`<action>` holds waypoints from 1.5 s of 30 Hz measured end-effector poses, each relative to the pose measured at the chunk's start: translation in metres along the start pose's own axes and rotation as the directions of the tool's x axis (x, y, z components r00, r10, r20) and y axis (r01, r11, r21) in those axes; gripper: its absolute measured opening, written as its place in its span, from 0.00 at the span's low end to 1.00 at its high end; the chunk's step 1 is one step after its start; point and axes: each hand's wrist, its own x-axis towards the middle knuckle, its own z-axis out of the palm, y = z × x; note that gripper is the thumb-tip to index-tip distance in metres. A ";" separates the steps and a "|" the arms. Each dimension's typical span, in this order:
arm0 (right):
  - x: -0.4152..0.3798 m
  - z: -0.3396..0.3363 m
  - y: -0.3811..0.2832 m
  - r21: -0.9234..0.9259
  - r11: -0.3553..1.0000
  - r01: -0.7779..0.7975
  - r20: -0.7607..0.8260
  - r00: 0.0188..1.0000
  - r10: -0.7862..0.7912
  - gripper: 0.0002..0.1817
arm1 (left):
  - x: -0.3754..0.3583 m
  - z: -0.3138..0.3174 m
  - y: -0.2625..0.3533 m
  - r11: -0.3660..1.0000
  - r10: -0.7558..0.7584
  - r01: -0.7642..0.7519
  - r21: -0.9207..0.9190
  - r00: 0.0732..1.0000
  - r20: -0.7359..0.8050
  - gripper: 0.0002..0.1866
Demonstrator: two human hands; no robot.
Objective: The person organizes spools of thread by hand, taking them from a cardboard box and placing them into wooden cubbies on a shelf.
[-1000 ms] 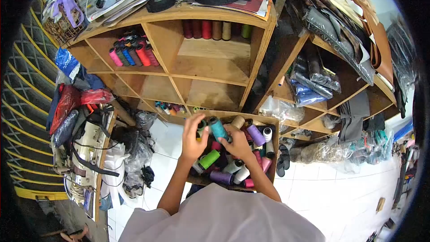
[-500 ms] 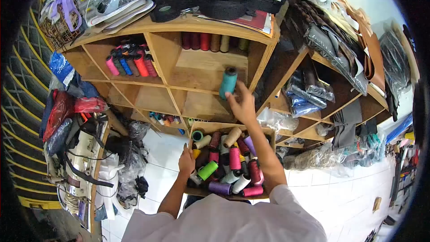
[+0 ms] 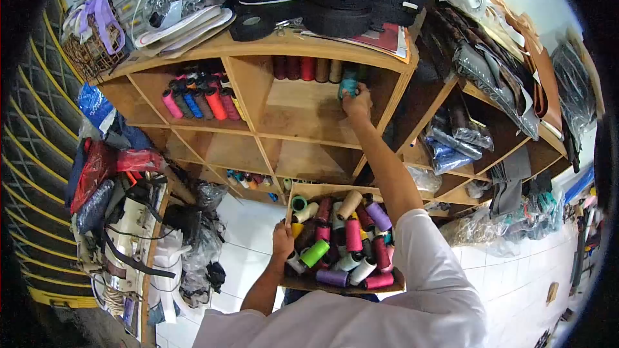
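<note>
My right hand (image 3: 357, 103) is closed round a teal thread spool (image 3: 348, 82) inside the upper middle cubby of the wooden shelf (image 3: 303, 130). The spool stands roughly upright beside a back row of red and brown thread spools (image 3: 306, 69). Below, my left hand (image 3: 282, 240) grips the left side of an open box (image 3: 316, 189), which is close against my body. Piled loosely in that box are many thread spools, among them a green spool (image 3: 314, 253), a pink spool (image 3: 353, 236) and a purple spool (image 3: 333, 278).
Mixed coloured spools (image 3: 200, 100) fill part of the cubby to the left. Black strap rolls (image 3: 342, 0) and papers lie on the shelf top. A second shelf with plastic-wrapped bundles (image 3: 454, 138) stands at right. A cluttered bench (image 3: 129, 238) is at left.
My right hand has carried the teal spool up and deeper into the cubby, toward the back row. My left hand stays on the box. The camera view has shifted slightly.
</note>
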 end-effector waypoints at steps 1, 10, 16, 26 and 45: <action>0.030 0.009 0.027 -0.026 0.998 -0.054 -0.043 0.998 0.052 0.24 | 0.000 0.005 -0.006 0.999 0.040 -0.040 0.016 0.999 -0.028 0.16; 0.111 0.011 0.078 -0.777 0.630 -0.014 -0.135 0.980 -0.144 0.25 | 0.003 -0.001 0.002 1.000 0.012 -0.012 -0.001 1.000 0.009 0.18; 0.150 0.061 0.187 -0.514 0.787 0.340 0.127 0.938 -0.323 0.21 | 0.008 -0.006 0.004 0.999 -0.016 0.014 0.033 0.997 0.070 0.19; 0.066 0.016 0.025 -0.803 0.478 0.356 0.198 0.916 -0.348 0.25 | 0.008 -0.002 -0.005 1.000 0.016 -0.016 0.000 0.998 0.065 0.20; 0.036 0.013 -0.018 -0.749 0.655 0.097 0.020 0.992 -0.123 0.34 | 0.001 0.003 -0.005 0.998 -0.062 0.062 -0.022 0.998 -0.016 0.18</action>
